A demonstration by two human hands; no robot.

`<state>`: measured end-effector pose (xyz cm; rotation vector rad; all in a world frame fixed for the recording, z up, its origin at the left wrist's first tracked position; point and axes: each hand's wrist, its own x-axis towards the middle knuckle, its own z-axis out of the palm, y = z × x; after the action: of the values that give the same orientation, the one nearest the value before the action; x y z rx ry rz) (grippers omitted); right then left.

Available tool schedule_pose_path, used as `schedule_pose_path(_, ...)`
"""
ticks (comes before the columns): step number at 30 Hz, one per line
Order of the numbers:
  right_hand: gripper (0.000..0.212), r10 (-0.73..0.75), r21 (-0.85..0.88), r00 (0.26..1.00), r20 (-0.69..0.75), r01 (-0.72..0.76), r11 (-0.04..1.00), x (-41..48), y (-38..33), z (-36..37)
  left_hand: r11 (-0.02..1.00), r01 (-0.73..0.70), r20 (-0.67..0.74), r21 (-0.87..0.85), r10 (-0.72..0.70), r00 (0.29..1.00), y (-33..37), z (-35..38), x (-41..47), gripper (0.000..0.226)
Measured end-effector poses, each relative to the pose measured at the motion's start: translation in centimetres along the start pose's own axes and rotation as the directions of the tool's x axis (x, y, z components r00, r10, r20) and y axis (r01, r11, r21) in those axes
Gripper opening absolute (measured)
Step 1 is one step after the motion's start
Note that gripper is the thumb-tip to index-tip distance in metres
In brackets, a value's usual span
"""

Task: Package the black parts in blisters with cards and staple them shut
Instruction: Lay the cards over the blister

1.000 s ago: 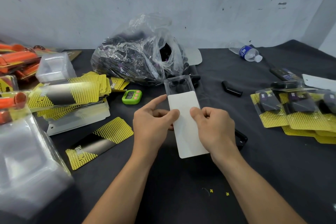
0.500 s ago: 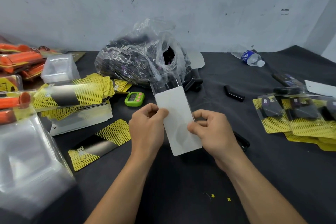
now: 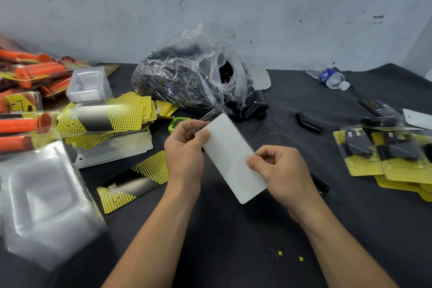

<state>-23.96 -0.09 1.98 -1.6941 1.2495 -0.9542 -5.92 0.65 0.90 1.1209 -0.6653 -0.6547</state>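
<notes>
At the far left, orange-handled packaged goods (image 3: 25, 121) lie piled. Nearer, a stack of clear blisters (image 3: 42, 199) sits at the table's left edge. Just right of these is a heap of yellow-and-black cards (image 3: 105, 117), and one single card (image 3: 135, 182) lies flat on the dark table (image 3: 233, 252) nearer the person.

A clear plastic bag (image 3: 191, 77) full of black parts stands at the far middle, with a green timer (image 3: 177, 123) near its left foot.

In the centre, the left hand (image 3: 184, 154) pinches the far left edge of a white-backed card (image 3: 231, 159), thumb on top. The right hand (image 3: 280, 175) pinches the card's right edge with its fingers curled. The card is held tilted above the table, and a clear blister rim (image 3: 210, 114) shows at its far end.

Further right lie a loose black part (image 3: 308, 124), a water bottle (image 3: 332, 78) on its side, and finished packs (image 3: 383, 154) overlapping at the right edge.
</notes>
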Motion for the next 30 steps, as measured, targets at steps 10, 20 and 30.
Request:
schedule_pose_path(10, 0.019, 0.077, 0.204, 0.991, 0.110, -0.099, 0.974, 0.0, -0.1, -0.1, 1.000, 0.020, -0.123, 0.005, -0.019, 0.992, -0.6, -0.1, 0.4, 0.019)
schedule_pose_path(20, 0.020, 0.055, 0.220, 0.994, -0.090, -0.034, 0.975, 0.1, 0.3, 0.2, 1.000, 0.008, -0.119, 0.006, -0.008, 0.993, -0.9, -0.1, 0.2, 0.020)
schedule_pose_path(30, 0.010, -0.633, -0.526, 0.772, -0.063, 0.513, 0.678, -2.2, -0.6, 3.2, 0.784, 0.554, 0.289, -0.279, -0.482, 0.827, 0.1, 1.9, -1.6, 0.036)
